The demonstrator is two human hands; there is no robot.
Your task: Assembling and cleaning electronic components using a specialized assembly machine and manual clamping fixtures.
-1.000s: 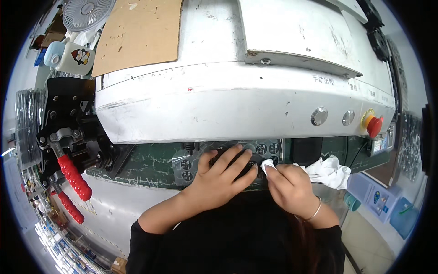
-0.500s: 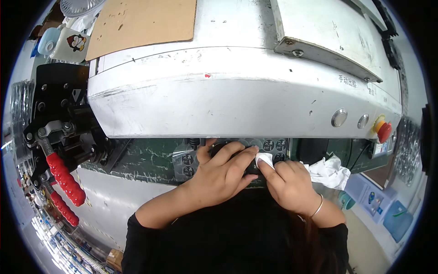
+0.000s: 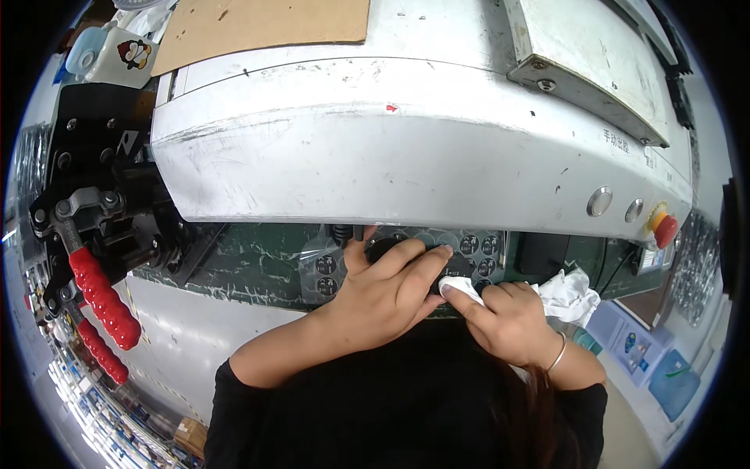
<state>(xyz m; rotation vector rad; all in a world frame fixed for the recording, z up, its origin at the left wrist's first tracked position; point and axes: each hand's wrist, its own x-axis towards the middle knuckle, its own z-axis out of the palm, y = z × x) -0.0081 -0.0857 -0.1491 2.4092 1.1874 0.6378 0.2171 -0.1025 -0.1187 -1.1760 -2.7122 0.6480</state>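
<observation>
A dark, rounded piece (image 3: 455, 266) lies under my left hand (image 3: 388, 288), whose fingers are bent over it and hide most of its shape. My right hand (image 3: 509, 322) pinches a folded white cloth (image 3: 462, 288) and presses it to the near right edge of that piece. Beneath both hands is a clear sheet (image 3: 312, 268) carrying several round black labels (image 3: 490, 245). A crumpled white cloth (image 3: 569, 297) rests just beyond my right hand; whether it joins the pinched one is hidden.
A large pale machine housing (image 3: 375, 164) overhangs the green worktop (image 3: 250, 262), with round metal buttons (image 3: 600, 201) and a red emergency knob (image 3: 664, 229) at its right. Red-handled toggle clamps (image 3: 105, 301) jut out at the left. A black block (image 3: 544, 254) stands right of the sheet.
The whole view has shifted slightly. The cloth in my right hand has moved a little along the dark piece toward its near side, uncovering more of its top. My left hand keeps its hold.
</observation>
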